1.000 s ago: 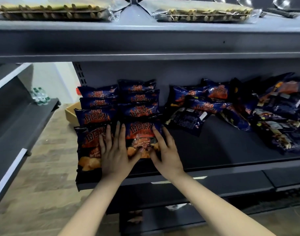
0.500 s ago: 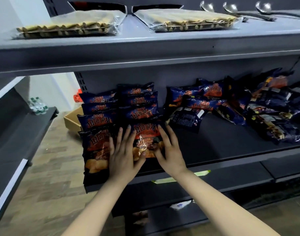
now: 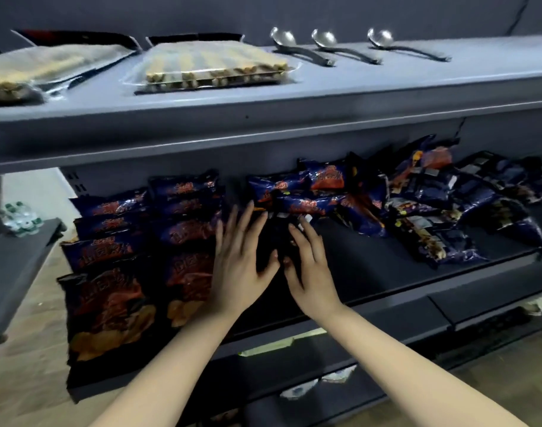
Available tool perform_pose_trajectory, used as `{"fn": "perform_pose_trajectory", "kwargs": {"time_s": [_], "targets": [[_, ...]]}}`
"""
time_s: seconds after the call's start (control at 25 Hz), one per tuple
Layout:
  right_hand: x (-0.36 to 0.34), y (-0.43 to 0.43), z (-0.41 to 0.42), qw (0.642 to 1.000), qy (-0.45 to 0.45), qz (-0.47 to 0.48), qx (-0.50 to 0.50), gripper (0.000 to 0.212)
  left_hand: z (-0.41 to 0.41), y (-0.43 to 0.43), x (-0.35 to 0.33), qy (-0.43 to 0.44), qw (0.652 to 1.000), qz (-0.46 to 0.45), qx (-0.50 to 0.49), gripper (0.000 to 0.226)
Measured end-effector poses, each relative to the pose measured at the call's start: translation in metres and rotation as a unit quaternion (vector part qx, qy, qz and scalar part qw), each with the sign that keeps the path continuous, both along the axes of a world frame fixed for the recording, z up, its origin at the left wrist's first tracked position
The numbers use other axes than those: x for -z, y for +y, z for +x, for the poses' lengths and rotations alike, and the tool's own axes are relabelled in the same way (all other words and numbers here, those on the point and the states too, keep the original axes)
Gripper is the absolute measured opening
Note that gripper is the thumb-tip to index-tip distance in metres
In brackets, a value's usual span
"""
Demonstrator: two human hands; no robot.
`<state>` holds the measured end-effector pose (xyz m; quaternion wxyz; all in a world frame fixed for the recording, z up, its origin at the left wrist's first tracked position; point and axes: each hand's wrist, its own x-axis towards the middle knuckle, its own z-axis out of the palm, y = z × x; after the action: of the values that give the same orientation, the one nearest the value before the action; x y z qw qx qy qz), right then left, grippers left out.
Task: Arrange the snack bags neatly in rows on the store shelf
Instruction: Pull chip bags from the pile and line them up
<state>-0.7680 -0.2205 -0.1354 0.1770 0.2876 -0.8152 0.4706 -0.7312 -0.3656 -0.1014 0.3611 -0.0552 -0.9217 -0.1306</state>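
Snack bags [image 3: 177,238] lie in two overlapped rows at the left end of the middle shelf [image 3: 371,266]; the rest sit in a loose heap [image 3: 433,211] to the right, tumbled at every angle; between them is bare shelf, and there my left hand [image 3: 242,269] and right hand [image 3: 313,278] hover side by side, thumbs nearly meeting; my fingers [image 3: 247,224] are spread and straight, pinching nothing, their tips close to a dark bag [image 3: 286,223] at the heap's near edge; whether they touch it I cannot tell, since that part is blurred. I judge the next step to be starting a third row. The risks are these: dragging one bag from the heap may pull its neighbours along, since they overlap; my left wrist, just beside the second row, could shove it askew; and the front bag [image 3: 109,309] of the first row reaches over the shelf's front edge, so a nudge might tip it to the floor.
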Motion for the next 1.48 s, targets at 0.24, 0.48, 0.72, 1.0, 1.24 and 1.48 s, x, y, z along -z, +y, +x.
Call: {"fn": "perform_pose_trajectory", "kwargs": {"time_s": [0.24,0.48,0.72,1.0,1.24,1.48], "targets": [[-0.033,0.085,-0.068,0.995,0.09,-0.02,0.045,0.054,-0.061,0.071,-0.016,-0.029,0.998,0.001,0.057,0.059],[-0.036,0.182,-0.111,0.987,0.124,0.004,0.105,0.053,-0.113,0.167,-0.017,-0.052,0.978,0.063,0.191,0.059],[-0.023,0.278,-0.137,0.975,0.067,0.131,0.166,0.061,-0.157,0.258,-0.001,-0.073,0.96,0.092,0.254,0.058],[0.011,0.319,-0.139,0.956,-0.068,0.244,0.149,0.078,-0.175,0.283,0.045,-0.294,0.946,-0.032,0.132,0.106],[0.024,0.322,-0.139,0.944,-0.105,0.291,0.115,0.065,-0.174,0.281,0.052,-0.299,0.943,-0.052,0.133,0.1],[0.016,0.323,-0.143,0.939,-0.149,0.301,0.078,0.072,-0.175,0.28,0.04,-0.354,0.921,-0.021,0.162,0.106]]}}
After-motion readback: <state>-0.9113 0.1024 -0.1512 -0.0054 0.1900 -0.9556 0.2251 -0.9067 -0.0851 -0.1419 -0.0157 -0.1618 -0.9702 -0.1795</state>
